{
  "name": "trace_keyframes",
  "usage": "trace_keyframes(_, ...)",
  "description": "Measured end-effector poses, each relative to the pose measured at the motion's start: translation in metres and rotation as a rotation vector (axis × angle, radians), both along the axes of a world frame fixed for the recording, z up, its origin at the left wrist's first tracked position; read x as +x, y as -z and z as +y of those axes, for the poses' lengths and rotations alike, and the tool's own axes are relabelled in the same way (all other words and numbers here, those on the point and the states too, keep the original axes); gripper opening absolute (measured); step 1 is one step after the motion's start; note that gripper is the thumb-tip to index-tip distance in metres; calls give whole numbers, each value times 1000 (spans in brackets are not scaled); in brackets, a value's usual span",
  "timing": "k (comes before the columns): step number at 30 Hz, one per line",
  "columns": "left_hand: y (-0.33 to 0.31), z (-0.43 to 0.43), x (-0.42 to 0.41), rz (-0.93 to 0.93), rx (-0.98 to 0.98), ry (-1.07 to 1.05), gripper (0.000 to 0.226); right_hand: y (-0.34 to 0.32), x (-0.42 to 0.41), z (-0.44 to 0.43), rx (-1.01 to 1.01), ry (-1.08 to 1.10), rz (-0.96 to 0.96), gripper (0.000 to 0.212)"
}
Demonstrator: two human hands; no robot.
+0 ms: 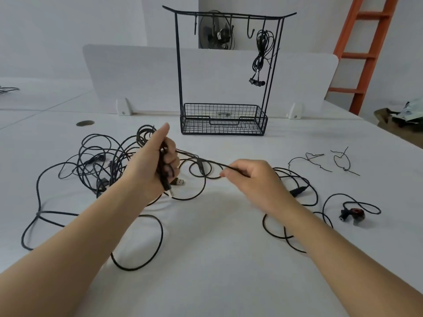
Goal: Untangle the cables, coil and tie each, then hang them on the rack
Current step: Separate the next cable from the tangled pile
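A black USB cable (217, 164) is gripped as a small coil in the left hand (158, 161), and its free strand is pinched by the right hand (249, 177), above the table (206, 248). Even loops should be laid, with the strand kept lightly taut.

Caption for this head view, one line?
Left hand grips a coiled black braided cable while right hand pinches its strand; one black earphone bundle hangs on the black wire rack.

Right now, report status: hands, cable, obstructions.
Left hand grips coiled black braided cable; right hand pinches its free run. One black earphone bundle hangs on black wire rack. Loose cable tangle beneath.
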State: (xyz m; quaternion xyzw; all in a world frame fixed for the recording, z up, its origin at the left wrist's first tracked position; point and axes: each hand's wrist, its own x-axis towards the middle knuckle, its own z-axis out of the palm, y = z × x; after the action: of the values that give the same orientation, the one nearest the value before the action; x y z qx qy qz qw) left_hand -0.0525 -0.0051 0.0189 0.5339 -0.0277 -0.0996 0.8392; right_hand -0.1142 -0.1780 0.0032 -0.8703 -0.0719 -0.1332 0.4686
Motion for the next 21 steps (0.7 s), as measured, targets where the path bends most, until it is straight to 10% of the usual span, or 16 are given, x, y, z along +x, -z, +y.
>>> trace_keyframes(8,-5,1,-6,80,-266,105,66,6,0,-4,-463,-69,245,26)
trace_keyframes(21,0,-24,-44,-294,1331,436,57,9,2,-4,-197,183,-266,5)
